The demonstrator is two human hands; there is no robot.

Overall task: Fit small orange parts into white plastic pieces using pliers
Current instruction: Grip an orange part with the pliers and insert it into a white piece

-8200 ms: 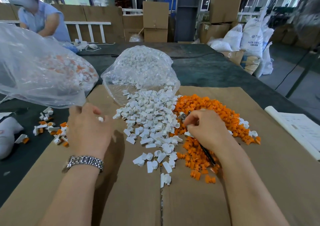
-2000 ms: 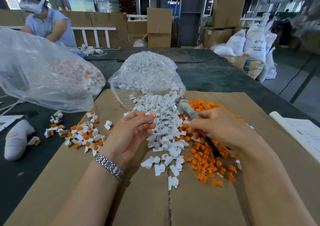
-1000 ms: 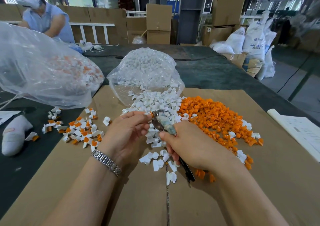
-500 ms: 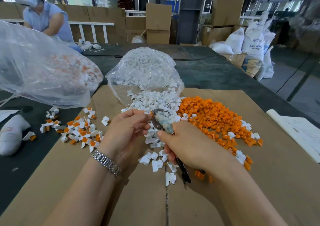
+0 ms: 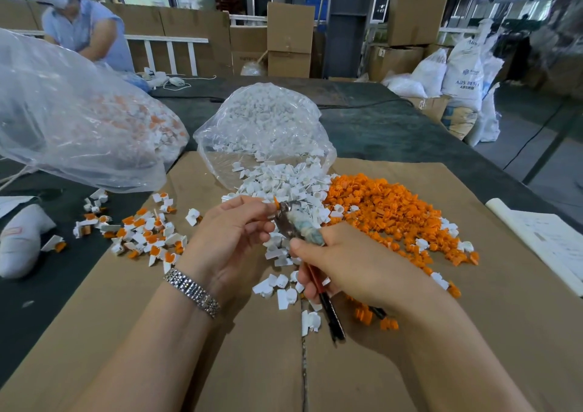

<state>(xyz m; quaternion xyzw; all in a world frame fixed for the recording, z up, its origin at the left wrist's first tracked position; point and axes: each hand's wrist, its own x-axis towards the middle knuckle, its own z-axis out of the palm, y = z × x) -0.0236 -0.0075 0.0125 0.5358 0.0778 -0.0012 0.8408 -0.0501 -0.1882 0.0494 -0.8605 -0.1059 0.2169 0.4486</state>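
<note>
My left hand [image 5: 232,238] pinches a white plastic piece with an orange part [image 5: 275,204] at its fingertips, mostly hidden by the fingers. My right hand [image 5: 344,266] grips the pliers [image 5: 295,222]; their metal jaws sit against that orange part, and the dark handles stick out below the palm. Both hands hover over the heap of loose white pieces [image 5: 284,187]. To the right of it lies the pile of orange parts [image 5: 388,212]. Left of my hands a scatter of white pieces with orange parts fitted [image 5: 148,238] lies on the cardboard sheet [image 5: 252,364].
An open clear bag of white pieces [image 5: 265,127] lies behind the heap. A bigger clear bag of white-and-orange pieces [image 5: 79,118] fills the left. A white glove [image 5: 22,241] lies at the left edge, papers [image 5: 549,241] at the right. Another person [image 5: 82,26] works at the far left.
Since two seconds ago my right hand swung the pliers left from the orange pile to the piece in my left hand. In the last half second both hands have barely moved.
</note>
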